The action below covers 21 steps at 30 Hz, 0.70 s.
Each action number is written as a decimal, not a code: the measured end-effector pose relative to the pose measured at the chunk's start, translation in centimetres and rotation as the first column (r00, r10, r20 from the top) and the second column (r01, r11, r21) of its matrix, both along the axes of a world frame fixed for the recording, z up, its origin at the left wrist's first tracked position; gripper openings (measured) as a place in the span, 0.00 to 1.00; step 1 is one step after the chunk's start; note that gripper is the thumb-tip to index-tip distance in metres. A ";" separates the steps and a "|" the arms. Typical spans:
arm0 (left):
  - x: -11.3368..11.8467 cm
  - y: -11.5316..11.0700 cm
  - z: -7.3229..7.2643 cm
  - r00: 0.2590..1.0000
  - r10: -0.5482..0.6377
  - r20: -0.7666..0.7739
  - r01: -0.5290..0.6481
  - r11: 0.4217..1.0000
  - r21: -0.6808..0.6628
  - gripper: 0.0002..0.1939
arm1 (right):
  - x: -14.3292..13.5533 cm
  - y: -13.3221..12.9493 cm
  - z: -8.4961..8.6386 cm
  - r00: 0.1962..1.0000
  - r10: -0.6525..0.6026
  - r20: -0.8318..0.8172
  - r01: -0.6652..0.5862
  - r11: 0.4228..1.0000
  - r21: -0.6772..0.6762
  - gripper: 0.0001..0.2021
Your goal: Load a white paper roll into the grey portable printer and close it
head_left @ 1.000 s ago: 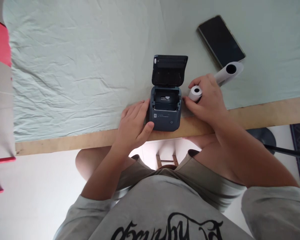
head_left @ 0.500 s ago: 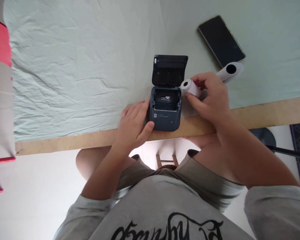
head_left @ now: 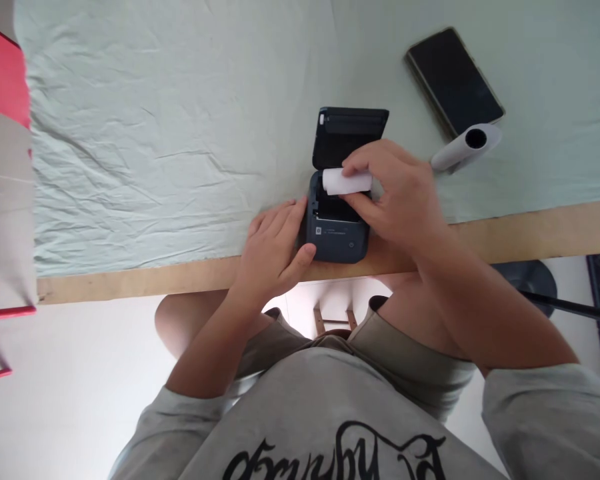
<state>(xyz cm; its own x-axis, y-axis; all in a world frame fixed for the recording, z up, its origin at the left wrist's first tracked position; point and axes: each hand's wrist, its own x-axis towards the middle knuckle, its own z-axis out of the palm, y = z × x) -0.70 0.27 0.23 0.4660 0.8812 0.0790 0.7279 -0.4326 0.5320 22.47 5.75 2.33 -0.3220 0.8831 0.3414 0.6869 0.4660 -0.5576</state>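
A small dark blue printer (head_left: 337,243) stands at the table's front edge, its black lid (head_left: 350,137) tilted up and back. My right hand (head_left: 393,190) pinches a small white paper roll (head_left: 337,181) between thumb and fingers, over the back of the printer's open compartment. The roll lies crosswise; its right end is partly hidden by my fingers. Against the printer's left side rests my left hand (head_left: 275,250), its thumb near the front left corner and its fingers stretched along the side.
Right of my right hand, a larger white paper roll (head_left: 463,148) lies beside a dark phone (head_left: 455,83) on the pale green cloth (head_left: 170,133). A bare wooden edge (head_left: 190,279) runs along the table front. Red and white items are at the far left.
My right hand has moved left with the small roll, from beside the printer to above its compartment, and the roll has turned crosswise. My left hand stays at the printer's side.
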 end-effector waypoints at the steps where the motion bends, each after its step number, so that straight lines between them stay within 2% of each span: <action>1: 0.0 0.0 0.0 1.000 -0.003 0.002 0.003 1.000 -0.002 0.45 | -0.1 0.2 -0.2 1.000 -0.002 0.003 0.002 1.000 0.016 0.07; 9: -0.1 0.0 0.0 1.000 -0.011 0.008 0.011 1.000 -0.004 0.47 | -0.2 0.3 -0.8 0.999 -0.035 0.008 0.034 0.999 0.037 0.07; 16: -0.1 -0.1 -0.1 1.000 -0.012 0.002 0.012 1.000 -0.007 0.47 | -0.3 0.2 -0.4 0.997 -0.003 -0.077 -0.002 0.998 -0.058 0.09; 21: -0.1 0.0 -0.1 1.000 -0.009 0.007 0.009 1.000 -0.007 0.46 | -0.2 0.1 -0.2 0.994 0.050 -0.094 -0.049 0.999 0.008 0.10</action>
<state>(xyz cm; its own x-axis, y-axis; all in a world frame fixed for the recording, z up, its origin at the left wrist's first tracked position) -0.77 0.27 0.14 0.4735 0.8775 0.0757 0.7204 -0.4353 0.5400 22.31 5.89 2.14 -0.3313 0.8648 0.3772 0.6078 0.5014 -0.6157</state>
